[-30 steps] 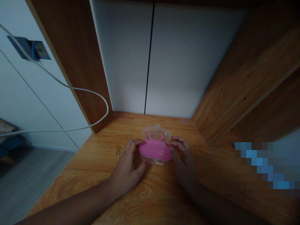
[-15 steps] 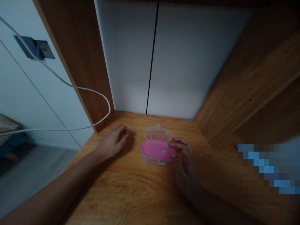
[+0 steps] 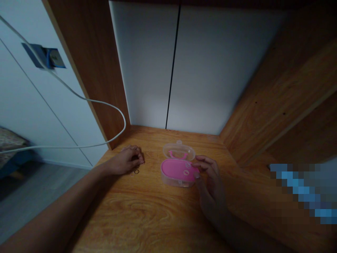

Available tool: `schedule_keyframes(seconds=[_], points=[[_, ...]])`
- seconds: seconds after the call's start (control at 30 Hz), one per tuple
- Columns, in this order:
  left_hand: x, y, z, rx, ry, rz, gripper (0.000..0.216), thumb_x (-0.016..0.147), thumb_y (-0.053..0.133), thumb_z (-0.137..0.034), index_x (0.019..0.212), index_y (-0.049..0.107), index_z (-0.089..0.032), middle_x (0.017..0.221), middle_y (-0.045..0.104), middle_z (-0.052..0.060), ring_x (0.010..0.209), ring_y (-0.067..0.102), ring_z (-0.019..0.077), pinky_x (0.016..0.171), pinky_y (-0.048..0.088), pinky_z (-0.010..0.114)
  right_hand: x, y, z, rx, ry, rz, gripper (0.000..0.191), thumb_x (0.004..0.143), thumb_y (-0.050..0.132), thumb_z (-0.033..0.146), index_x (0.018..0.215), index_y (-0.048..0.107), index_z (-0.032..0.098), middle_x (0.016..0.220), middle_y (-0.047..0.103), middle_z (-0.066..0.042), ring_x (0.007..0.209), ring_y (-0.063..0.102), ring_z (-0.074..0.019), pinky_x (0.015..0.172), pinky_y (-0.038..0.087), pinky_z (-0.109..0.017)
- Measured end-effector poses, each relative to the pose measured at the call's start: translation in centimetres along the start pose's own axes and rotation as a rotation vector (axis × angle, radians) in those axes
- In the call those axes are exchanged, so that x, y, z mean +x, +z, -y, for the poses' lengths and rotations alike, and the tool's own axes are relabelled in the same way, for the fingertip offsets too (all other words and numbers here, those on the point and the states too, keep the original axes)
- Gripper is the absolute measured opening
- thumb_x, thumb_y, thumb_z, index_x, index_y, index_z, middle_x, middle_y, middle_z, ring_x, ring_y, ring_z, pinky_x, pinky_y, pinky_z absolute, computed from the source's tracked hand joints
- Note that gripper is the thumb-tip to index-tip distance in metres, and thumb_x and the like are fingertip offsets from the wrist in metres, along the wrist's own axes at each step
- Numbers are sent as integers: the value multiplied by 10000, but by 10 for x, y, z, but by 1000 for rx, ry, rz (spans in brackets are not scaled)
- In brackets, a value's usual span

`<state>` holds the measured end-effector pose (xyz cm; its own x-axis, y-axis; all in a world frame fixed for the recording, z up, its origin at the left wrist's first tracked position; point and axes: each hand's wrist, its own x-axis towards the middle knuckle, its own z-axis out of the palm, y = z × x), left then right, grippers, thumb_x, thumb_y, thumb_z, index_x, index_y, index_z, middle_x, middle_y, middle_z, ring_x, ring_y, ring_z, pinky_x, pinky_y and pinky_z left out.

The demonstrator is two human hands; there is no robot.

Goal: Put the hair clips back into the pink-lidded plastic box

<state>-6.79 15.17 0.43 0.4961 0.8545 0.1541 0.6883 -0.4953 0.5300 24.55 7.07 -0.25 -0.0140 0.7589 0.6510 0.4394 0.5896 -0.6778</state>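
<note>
A small oval clear plastic box (image 3: 171, 181) stands on the wooden surface with its clear lid (image 3: 165, 149) swung back. A pink oval piece (image 3: 172, 168) fills its top, and two small pale rings (image 3: 186, 172) lie on the pink. My right hand (image 3: 212, 186) grips the box's right end between thumb and fingers. To the left of the box, my left hand (image 3: 127, 161) rests low over the wood, fingers curled and tips pinched together; whatever they hold is too small to make out. Just below those fingertips lies a small dark ring (image 3: 136, 172).
A white cable (image 3: 100, 102) loops across the left side, in front of a brown wooden upright (image 3: 86, 70). White panels (image 3: 147, 70) close off the back. Wooden boards (image 3: 276, 95) slope along the right. A blurred-out blue patch (image 3: 297, 186) sits at far right.
My left fingers have shifted and drawn into a pinch, and the small dark ring now shows beneath them. The whole view has slid slightly; my right hand keeps its place on the box.
</note>
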Motion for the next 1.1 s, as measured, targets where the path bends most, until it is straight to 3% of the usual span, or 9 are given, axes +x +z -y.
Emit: schedule_keyframes(seconds=[0.23,0.4,0.63,0.9,1.0,1.1], points=[[-14,-28,0,-202,58,224,249,886,628,-407,769,716,-205,874,705,56,874,626,196,821,478,298,0,-1,-1,-5,-8,2,142,979,485,271,1041,612,256,1204,492,-85,1189,479,-256,1005,399,-457],[-15,-28,7,-220,91,303,226,826,722,-389,755,738,-175,862,719,69,857,653,186,791,497,279,1,0,0,13,-9,2,138,981,485,272,1041,608,253,1201,491,-81,1184,478,-251,1005,393,-459],[-18,-29,5,-90,-92,325,204,761,762,-372,787,774,-170,869,737,60,846,665,189,753,483,260,-1,1,-1,17,1,5,139,984,484,268,1037,611,252,1206,485,-79,1189,476,-247,1015,383,-458],[-22,-30,-19,-192,-173,359,162,737,727,-314,743,738,-152,756,704,21,687,631,140,596,444,203,0,-1,-1,6,-38,-5,130,969,495,224,1028,610,239,1196,494,-83,1185,478,-245,1007,385,-452],[-21,-21,-37,-355,-86,316,183,707,760,-316,696,720,-138,625,600,-15,557,504,87,495,353,175,-2,-4,4,6,-139,3,136,930,527,158,1019,601,228,1171,508,-82,1147,501,-235,966,417,-428],[-22,3,-69,-585,3,265,197,692,781,-303,657,697,-128,546,536,-34,490,422,64,450,309,171,-4,-8,14,3,-321,87,202,860,561,65,988,595,218,1068,558,-63,1032,548,-211,868,457,-387]])
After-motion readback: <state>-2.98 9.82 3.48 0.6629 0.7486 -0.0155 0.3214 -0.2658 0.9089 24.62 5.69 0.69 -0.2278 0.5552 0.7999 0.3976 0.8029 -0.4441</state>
